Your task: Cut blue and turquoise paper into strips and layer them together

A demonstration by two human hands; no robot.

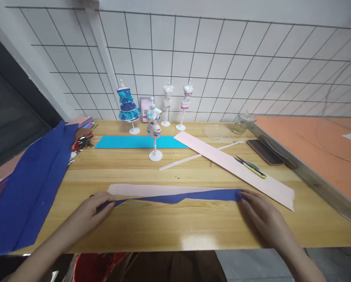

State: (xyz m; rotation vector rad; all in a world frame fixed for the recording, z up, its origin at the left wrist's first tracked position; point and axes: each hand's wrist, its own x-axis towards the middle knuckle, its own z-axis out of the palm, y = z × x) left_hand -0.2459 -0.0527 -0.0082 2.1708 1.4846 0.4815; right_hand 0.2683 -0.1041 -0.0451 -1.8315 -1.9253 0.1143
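A narrow dark blue strip (175, 196) stretches between my two hands near the table's front. My left hand (97, 206) pinches its left end, which narrows and looks folded there. At the right end, my right hand (256, 207) has its fingers closed on the strip's edge. Just behind the blue strip, partly covered by it, lies a pale pink strip (146, 190) with a slanted left end. The blue strip's lower edge is uneven, dipping near the middle.
Behind are a turquoise strip (122, 142), a pink strip (222, 158) bearing yellow snips (256, 170), a phone (265, 152), a glass jar (243, 123) and several mannequins, one in a blue dress (128, 105). Large blue material (31, 184) lies left.
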